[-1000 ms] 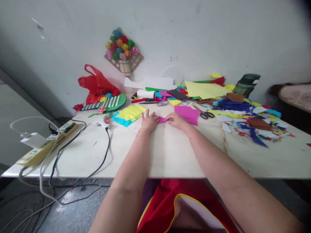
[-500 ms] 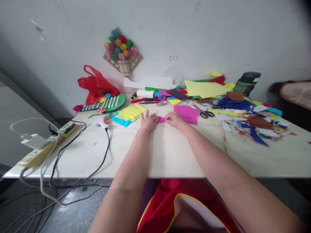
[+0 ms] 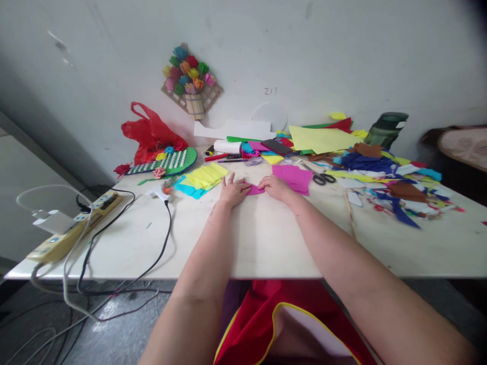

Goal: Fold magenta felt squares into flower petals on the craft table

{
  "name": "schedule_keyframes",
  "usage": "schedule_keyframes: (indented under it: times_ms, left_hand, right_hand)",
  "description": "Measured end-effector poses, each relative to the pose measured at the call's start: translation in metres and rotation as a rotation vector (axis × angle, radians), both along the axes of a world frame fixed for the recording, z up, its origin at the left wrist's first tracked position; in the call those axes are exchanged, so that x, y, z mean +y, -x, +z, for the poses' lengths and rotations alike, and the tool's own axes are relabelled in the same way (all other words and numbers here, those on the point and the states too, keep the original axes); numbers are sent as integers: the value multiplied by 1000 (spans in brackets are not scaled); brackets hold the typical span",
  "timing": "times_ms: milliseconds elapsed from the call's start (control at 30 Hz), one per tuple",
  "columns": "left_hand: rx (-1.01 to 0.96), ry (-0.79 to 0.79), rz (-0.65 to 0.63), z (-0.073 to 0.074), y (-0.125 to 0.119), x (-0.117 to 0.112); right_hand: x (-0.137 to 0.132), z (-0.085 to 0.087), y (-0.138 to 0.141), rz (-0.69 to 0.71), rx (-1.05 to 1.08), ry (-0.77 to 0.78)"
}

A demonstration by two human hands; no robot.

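A small folded piece of magenta crepe paper (image 3: 254, 189) lies on the table between my two hands. My left hand (image 3: 233, 191) rests flat with its fingers spread, the fingertips on the left end of the paper. At the opposite end, my right hand (image 3: 274, 187) has its fingers drawn together on the paper's edge; they partly cover it. Just beyond the right hand is a larger stack of magenta paper squares (image 3: 294, 177). Yellow paper squares (image 3: 207, 175) lie over blue paper (image 3: 190, 188) to the left of my left hand.
Black-handled scissors (image 3: 323, 178) and a heap of paper scraps (image 3: 403, 190) lie to the right. A glue gun (image 3: 162, 192), its cord and a power strip (image 3: 76, 225) occupy the left. Behind stand a red plastic bag (image 3: 152, 133) and a dark green bottle (image 3: 387, 129).
The right fingers have shifted slightly right along the magenta crepe paper, and more of it shows between my hands. The left hand stays almost in place.
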State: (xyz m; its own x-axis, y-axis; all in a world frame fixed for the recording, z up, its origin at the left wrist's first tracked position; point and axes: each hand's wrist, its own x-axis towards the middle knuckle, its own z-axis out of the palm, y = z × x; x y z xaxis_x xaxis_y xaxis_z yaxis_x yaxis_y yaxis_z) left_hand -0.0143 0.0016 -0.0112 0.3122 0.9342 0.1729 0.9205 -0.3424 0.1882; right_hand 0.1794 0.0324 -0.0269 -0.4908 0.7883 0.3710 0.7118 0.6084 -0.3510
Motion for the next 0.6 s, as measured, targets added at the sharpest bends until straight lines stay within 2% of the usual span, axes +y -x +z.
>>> schedule_keyframes:
  times_ms: [100, 267, 600]
  left_hand:
    - [-17, -6, -10, 2, 0, -1]
    - [-43, -5, 1, 2, 0, -1]
    - [-147, 63, 52, 4, 1, 1]
  right_hand:
    - [-5, 5, 0, -13, -9, 9]
    - [-12, 9, 4, -33, 13, -60]
    - [-11, 5, 3, 31, 176, 129]
